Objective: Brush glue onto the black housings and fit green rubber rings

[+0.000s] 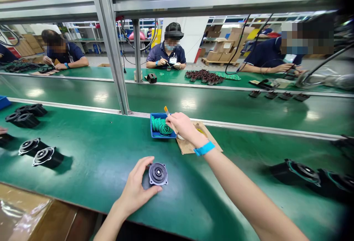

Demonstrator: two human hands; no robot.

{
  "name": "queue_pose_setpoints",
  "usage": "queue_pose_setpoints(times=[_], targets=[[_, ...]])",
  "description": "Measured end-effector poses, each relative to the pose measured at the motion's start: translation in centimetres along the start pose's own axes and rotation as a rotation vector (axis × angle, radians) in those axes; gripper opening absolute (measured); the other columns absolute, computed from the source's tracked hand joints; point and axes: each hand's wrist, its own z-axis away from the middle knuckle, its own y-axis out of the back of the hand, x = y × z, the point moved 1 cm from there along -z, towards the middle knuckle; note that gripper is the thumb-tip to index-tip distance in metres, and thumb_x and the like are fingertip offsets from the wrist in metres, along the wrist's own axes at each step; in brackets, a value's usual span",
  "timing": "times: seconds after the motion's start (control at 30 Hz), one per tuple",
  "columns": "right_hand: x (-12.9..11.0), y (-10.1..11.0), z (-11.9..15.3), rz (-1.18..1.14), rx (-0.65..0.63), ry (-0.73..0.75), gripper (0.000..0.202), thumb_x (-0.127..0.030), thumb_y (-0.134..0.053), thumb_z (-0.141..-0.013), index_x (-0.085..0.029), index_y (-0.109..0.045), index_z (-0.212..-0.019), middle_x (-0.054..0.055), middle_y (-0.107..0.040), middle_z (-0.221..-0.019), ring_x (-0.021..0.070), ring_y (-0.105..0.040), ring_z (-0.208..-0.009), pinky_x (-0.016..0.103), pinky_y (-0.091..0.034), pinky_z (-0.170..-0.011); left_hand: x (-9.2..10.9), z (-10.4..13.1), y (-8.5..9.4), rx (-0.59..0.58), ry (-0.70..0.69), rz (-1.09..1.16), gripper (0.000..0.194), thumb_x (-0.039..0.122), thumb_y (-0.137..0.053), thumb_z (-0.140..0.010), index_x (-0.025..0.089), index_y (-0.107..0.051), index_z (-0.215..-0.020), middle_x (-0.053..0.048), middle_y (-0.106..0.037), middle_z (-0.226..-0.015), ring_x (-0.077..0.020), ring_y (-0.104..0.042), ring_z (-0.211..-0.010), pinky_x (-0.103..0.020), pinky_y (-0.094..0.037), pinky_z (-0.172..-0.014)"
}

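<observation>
My left hand (137,182) curves around a round black housing (158,174) with a pale metal flange, thumb and fingers at its sides. The housing stands on the green bench, with its ringed face upward. Farther forward, my right hand (182,124) grips a small paintbrush (166,111), orange bristles pointing up and away. Beneath that hand, a blue tray (152,132) holds many green rubber rings (162,126). A piece of cardboard (184,147) lies just right of the tray, partly covered by my right wrist, with something yellow on it.
More black housings (48,158) stand at the left; others with green rings (301,172) are at the right. A metal post (109,45) rises beyond the bench. Co-workers (168,51) sit across at another green bench. Another person's hand (3,130) shows at the left edge.
</observation>
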Motion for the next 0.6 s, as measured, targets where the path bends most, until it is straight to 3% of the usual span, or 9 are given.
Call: queue_pose_setpoints(times=[0.13, 0.27, 0.47, 0.6], targets=[[-4.0, 1.9, 3.9, -0.287, 0.061, 0.038, 0.012, -0.023, -0.058, -0.096, -0.017, -0.063, -0.086, 0.004, -0.069, -0.081, 0.0151, -0.062, -0.073, 0.024, -0.042, -0.068, -0.1, 0.1, -0.3, 0.052, -0.023, 0.05, 0.073, 0.015, -0.081, -0.069, 0.027, -0.046, -0.133, -0.007, -0.063, -0.126, -0.0244, -0.064, -0.113, -0.042, -0.053, -0.098], [-7.5, 0.7, 6.7, -0.57, 0.004, 0.104, 0.016, -0.025, -0.058, -0.095, -0.018, -0.066, -0.084, 0.003, -0.068, -0.075, 0.0163, -0.063, -0.068, 0.025, -0.044, -0.064, -0.3, 0.1, -0.5, 0.09, -0.019, 0.105, 0.075, 0.02, -0.085, -0.068, 0.025, -0.046, -0.131, -0.008, -0.063, -0.125, -0.0241, -0.065, -0.113, -0.041, -0.055, -0.098], [-7.9, 0.0, 8.3, -0.718, 0.066, 0.023, 0.019, -0.034, -0.055, -0.098, -0.019, -0.066, -0.094, 0.006, -0.071, -0.086, 0.0191, -0.065, -0.08, 0.03, -0.048, -0.073, -0.7, 0.4, -0.2, 0.125, -0.189, -0.077, 0.06, 0.034, -0.08, -0.075, 0.022, -0.052, -0.126, -0.014, -0.057, -0.133, -0.0289, -0.058, -0.123, -0.046, -0.053, -0.1], [-8.0, 0.0, 9.9, -0.795, 0.087, 0.128, 0.03, -0.051, -0.062, -0.09, -0.021, -0.062, -0.097, 0.007, -0.072, -0.098, 0.0222, -0.063, -0.095, 0.035, -0.047, -0.084, -0.7, 0.3, 0.2, 0.123, -0.279, -0.237, 0.052, 0.039, -0.076, -0.079, 0.02, -0.056, -0.123, -0.016, -0.059, -0.13, -0.0296, -0.06, -0.12, -0.047, -0.054, -0.099]])
